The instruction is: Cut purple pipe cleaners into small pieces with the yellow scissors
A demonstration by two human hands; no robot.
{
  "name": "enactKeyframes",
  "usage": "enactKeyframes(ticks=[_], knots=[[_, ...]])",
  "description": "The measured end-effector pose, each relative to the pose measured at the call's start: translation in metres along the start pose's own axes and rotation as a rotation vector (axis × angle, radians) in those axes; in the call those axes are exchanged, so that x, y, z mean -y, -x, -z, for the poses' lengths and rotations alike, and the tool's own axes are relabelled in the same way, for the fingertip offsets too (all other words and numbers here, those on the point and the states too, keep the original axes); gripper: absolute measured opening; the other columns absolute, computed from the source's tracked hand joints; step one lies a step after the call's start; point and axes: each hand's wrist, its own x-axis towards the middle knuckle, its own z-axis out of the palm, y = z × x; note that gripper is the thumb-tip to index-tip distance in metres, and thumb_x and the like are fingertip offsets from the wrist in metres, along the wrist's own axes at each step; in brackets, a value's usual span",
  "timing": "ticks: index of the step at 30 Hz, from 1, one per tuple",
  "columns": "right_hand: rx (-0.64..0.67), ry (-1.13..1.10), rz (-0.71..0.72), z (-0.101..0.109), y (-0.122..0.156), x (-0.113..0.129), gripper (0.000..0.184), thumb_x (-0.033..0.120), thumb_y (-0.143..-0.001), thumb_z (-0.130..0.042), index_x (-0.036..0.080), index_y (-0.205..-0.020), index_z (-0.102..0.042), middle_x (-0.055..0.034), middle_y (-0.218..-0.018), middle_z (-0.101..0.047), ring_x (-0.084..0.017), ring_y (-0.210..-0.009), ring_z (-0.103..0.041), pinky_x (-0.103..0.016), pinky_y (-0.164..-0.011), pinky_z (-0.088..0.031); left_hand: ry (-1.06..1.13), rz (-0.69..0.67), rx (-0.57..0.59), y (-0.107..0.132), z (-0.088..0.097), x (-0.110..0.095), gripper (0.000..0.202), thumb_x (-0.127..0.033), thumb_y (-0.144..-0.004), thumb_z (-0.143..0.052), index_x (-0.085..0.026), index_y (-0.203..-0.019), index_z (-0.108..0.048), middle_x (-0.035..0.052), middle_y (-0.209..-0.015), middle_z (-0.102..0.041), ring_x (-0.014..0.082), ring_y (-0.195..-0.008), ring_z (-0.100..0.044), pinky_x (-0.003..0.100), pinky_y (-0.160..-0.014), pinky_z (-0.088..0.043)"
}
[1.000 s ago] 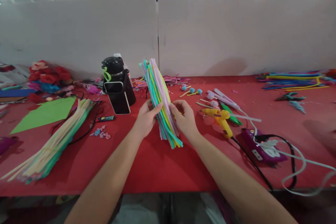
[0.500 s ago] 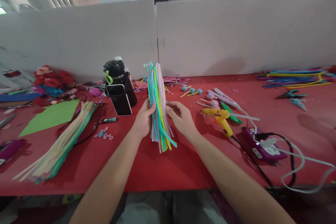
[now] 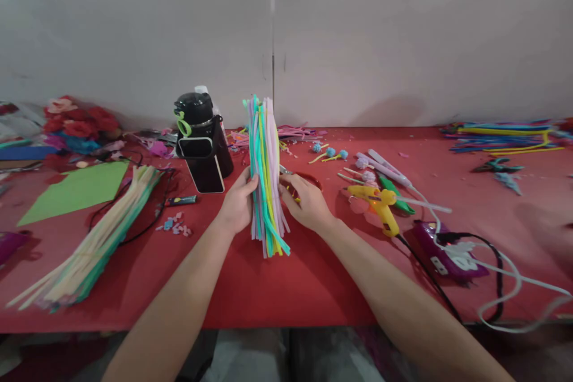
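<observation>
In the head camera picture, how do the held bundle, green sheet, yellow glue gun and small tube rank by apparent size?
1. Held bundle and green sheet: too alike in area to rank
2. Yellow glue gun
3. Small tube

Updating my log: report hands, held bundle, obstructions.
Left hand grips multicoloured bundle. Right hand at its edge. Bundle roughly upright. Yellow glue gun off to the right.

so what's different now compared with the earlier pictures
The bundle of colored stems has swung more upright: it leaned with its lower end toward the right, and that end has moved left. The left hand and right hand have shifted slightly left with it. The left hand keeps its hold. The yellow glue gun, phone and black bottle stayed put.
</observation>
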Motion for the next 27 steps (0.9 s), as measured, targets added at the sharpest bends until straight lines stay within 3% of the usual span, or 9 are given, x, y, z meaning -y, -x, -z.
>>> enactKeyframes(ticks=[12,18,23,27], knots=[[-0.039,-0.136,-0.007,0.009,0.007,0.004,0.036,0.04,-0.104,-0.043,0.022,-0.127,-0.064,-0.0108,-0.118,-0.071,-0.024,-0.109,-0.066,-0.04,-0.096,-0.05,0.009,-0.078,0.048,0.004,-0.01,0.003,0.028,-0.029,-0.082,-0.077,-0.021,-0.107,-0.066,0.0059,-0.106,-0.074,0.0258,-0.106,-0.069,0.04,-0.093,-0.057],[-0.162,-0.403,-0.173,0.015,0.017,0.024,0.029,0.045,-0.094,-0.062,0.022,-0.111,-0.058,-0.0029,-0.09,-0.065,-0.015,-0.069,-0.059,-0.03,-0.063,-0.049,-0.092,-0.105,0.036,0.009,-0.016,0.01,0.04,-0.033,-0.078,-0.082,-0.023,-0.112,-0.064,0.0046,-0.097,-0.075,0.0239,-0.089,-0.073,0.037,-0.082,-0.058],[-0.082,-0.455,-0.202,0.015,0.02,0.037,0.035,0.049,-0.084,-0.073,0.022,-0.104,-0.061,-0.0023,-0.09,-0.062,-0.015,-0.069,-0.056,-0.03,-0.064,-0.05,-0.128,-0.159,-0.086,-0.005,-0.028,0.009,0.052,-0.026,-0.068,-0.088,-0.023,-0.114,-0.063,0.0019,-0.093,-0.074,0.0176,-0.074,-0.069,0.03,-0.069,-0.055],[-0.114,-0.417,-0.223,0.011,0.019,0.033,0.034,0.046,-0.085,-0.071,0.021,-0.108,-0.062,-0.0039,-0.093,-0.064,-0.017,-0.077,-0.059,-0.032,-0.069,-0.051,-0.122,-0.185,-0.074,-0.016,-0.039,0.01,0.05,-0.023,-0.065,-0.089,-0.022,-0.109,-0.066,-0.0001,-0.091,-0.071,0.0147,-0.075,-0.066,0.027,-0.069,-0.052]])
